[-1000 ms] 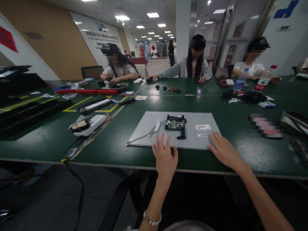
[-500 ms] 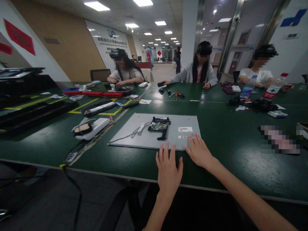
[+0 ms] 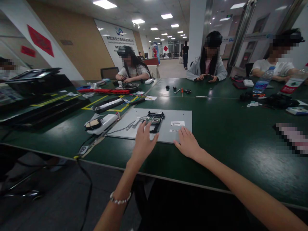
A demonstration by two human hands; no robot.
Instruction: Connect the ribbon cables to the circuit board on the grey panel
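Observation:
A flat grey metal-backed panel (image 3: 168, 118) lies on the green table in front of me. On it sits a green circuit board (image 3: 154, 118) in a black plastic frame (image 3: 162, 121), with grey cables (image 3: 127, 127) running off to the left. My left hand (image 3: 144, 139) reaches over the panel's near edge, fingers spread beside the frame's lower left; whether the fingertips touch it I cannot tell. My right hand (image 3: 187, 141) rests with fingers stretched on the panel's near right corner, just below two white labels (image 3: 177, 124). Neither hand holds anything.
Left of the panel stands a white device with a black strap (image 3: 103, 123). Small tools, among them a screwdriver (image 3: 182, 92), lie at the far side. Bottles (image 3: 264, 80) and a phone-like thing (image 3: 293, 137) are at the right. Several people sit around the table.
My left hand has moved forward and left, over the panel toward the black frame. My right hand stays at the right corner. The view has turned slightly, and the panel sits further left.

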